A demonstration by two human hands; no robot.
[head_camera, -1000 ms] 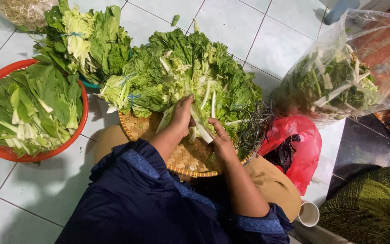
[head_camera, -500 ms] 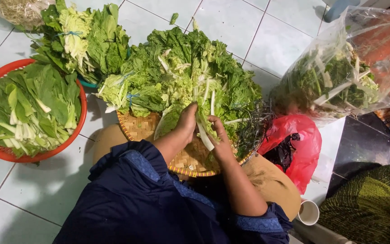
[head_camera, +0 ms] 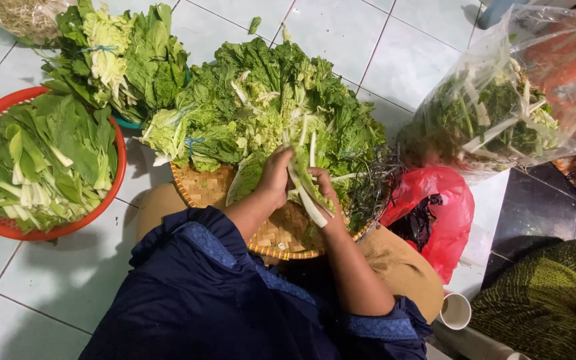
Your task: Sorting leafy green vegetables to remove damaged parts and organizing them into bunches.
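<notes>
Raised leaf stalk (head_camera: 309, 193), fingers (head_camera: 287, 160) half hidden

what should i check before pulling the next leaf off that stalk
1. Both hands on the stalk: ok, left hand and right hand grip the leafy stalk.
2. Stalk over the woven tray: ok.
3. Room on the tray: not ok, the greens pile covers most of it.
4. Red basket within reach: ok, beside the left arm, already well filled.
5. Red bag open: ok, dark scraps inside.
6. Stalk's far side clean: cannot tell, hidden by the hands.
</notes>
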